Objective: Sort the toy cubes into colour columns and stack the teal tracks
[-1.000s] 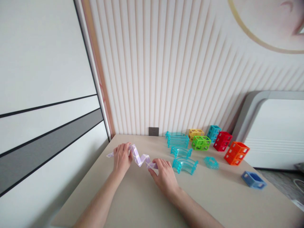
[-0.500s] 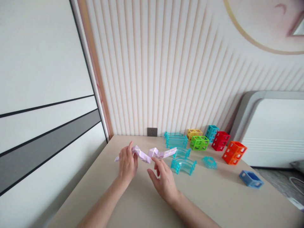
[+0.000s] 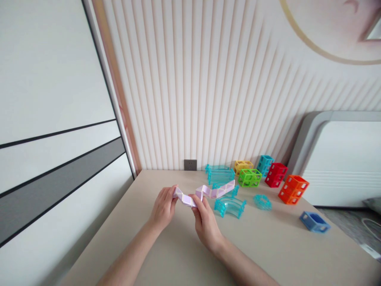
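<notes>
Between my hands is a lilac folding snake puzzle (image 3: 186,199) made of wedge segments with pale edges, bent in a zigzag. My left hand (image 3: 163,207) is closed on its left end, and the fingers hide that end. My right hand (image 3: 206,222) pinches it near the middle, thumb and fingers around a segment. From there the puzzle bends up and runs out to the right, its free end in front of the clear teal track pieces in this view.
On the table (image 3: 178,246), right of my hands, lie clear teal curved pieces (image 3: 230,206) and a teal ring-like piece (image 3: 262,202). Behind stand yellow (image 3: 243,166), green (image 3: 250,178), teal (image 3: 265,165), red (image 3: 276,174) and orange frame blocks (image 3: 293,190). A blue block (image 3: 314,221) lies near the right edge.
My right hand has closed on the middle of the snake puzzle, which it was only near or touching before. The puzzle has shifted right and its right arm has tilted up.
</notes>
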`<action>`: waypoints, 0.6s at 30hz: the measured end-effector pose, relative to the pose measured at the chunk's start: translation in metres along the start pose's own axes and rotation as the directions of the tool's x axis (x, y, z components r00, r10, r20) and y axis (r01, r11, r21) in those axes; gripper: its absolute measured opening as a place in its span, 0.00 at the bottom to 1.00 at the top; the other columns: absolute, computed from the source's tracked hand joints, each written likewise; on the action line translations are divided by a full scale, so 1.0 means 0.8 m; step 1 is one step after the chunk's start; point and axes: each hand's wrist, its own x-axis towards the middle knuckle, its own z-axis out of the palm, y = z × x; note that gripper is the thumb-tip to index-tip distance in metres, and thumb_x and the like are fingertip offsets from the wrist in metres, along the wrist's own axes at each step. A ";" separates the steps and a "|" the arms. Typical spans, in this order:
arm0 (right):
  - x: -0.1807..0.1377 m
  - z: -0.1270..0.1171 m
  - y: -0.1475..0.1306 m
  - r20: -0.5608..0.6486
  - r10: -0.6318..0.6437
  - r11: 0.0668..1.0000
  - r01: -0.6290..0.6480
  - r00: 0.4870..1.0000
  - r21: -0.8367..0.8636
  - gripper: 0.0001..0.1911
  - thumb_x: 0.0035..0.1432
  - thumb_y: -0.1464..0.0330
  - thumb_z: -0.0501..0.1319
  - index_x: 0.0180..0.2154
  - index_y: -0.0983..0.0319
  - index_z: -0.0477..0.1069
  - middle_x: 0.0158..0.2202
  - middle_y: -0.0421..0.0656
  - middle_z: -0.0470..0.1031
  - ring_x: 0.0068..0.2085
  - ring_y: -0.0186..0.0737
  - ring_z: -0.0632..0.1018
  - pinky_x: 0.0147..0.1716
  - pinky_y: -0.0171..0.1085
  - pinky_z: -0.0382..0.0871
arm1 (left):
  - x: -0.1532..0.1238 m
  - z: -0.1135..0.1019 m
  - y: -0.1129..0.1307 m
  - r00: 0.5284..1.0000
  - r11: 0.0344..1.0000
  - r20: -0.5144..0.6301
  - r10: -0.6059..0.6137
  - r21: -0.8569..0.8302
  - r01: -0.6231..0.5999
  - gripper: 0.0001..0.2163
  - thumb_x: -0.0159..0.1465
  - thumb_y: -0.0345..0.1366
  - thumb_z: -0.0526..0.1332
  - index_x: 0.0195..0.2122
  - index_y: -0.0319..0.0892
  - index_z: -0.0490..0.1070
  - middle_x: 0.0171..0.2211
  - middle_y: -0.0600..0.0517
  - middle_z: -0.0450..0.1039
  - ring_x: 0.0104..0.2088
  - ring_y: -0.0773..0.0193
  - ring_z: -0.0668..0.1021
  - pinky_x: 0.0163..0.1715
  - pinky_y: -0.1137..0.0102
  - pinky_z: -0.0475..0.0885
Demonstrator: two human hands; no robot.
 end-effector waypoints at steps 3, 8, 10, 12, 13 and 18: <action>0.005 -0.002 0.002 0.026 0.017 0.998 -0.016 1.000 -0.056 0.18 0.68 0.73 0.49 0.54 0.55 0.68 0.44 0.47 0.72 0.42 0.42 0.79 0.42 0.35 0.73 | 0.000 -0.001 -0.005 0.999 0.999 0.046 -0.005 -0.039 0.007 0.15 0.73 0.34 0.48 0.59 0.41 0.61 0.41 0.44 0.74 0.41 0.56 0.77 0.43 0.61 0.74; 0.010 -0.007 0.008 0.098 0.007 0.997 0.000 0.995 -0.072 0.18 0.69 0.74 0.49 0.54 0.54 0.69 0.43 0.46 0.71 0.41 0.42 0.78 0.42 0.36 0.73 | -0.004 -0.004 -0.010 0.996 0.995 0.081 -0.027 -0.089 0.034 0.14 0.73 0.36 0.47 0.55 0.40 0.64 0.38 0.45 0.74 0.38 0.57 0.77 0.40 0.62 0.75; 0.012 -0.012 0.010 0.092 -0.020 0.996 0.028 0.996 -0.089 0.17 0.69 0.72 0.51 0.53 0.53 0.70 0.44 0.46 0.71 0.41 0.42 0.78 0.41 0.35 0.73 | -0.006 -0.005 -0.009 0.995 0.991 0.092 -0.030 -0.127 0.041 0.14 0.73 0.37 0.45 0.52 0.40 0.66 0.37 0.45 0.74 0.37 0.57 0.78 0.39 0.63 0.75; 0.015 -0.016 0.014 0.070 -0.046 0.992 0.053 0.996 -0.115 0.14 0.67 0.69 0.56 0.52 0.53 0.72 0.44 0.45 0.70 0.41 0.42 0.78 0.40 0.35 0.74 | -0.008 -0.006 -0.008 0.996 0.985 0.094 -0.008 -0.169 0.023 0.14 0.73 0.37 0.45 0.50 0.40 0.67 0.35 0.44 0.75 0.35 0.57 0.78 0.37 0.64 0.75; 0.015 -0.018 0.015 0.061 -0.056 0.990 0.063 0.997 -0.124 0.13 0.66 0.68 0.58 0.51 0.52 0.73 0.44 0.45 0.70 0.42 0.43 0.78 0.39 0.35 0.74 | -0.009 -0.007 -0.008 0.995 0.983 0.097 0.005 -0.186 0.013 0.14 0.73 0.36 0.45 0.50 0.40 0.67 0.35 0.44 0.75 0.35 0.57 0.78 0.37 0.64 0.75; 0.015 -0.022 0.022 0.047 -0.075 0.988 0.081 0.996 -0.130 0.14 0.63 0.62 0.63 0.50 0.52 0.74 0.45 0.46 0.70 0.43 0.44 0.77 0.40 0.37 0.75 | -0.009 -0.012 -0.009 0.987 0.971 0.160 0.002 -0.237 0.037 0.15 0.72 0.35 0.46 0.53 0.40 0.67 0.42 0.40 0.77 0.41 0.55 0.80 0.44 0.63 0.75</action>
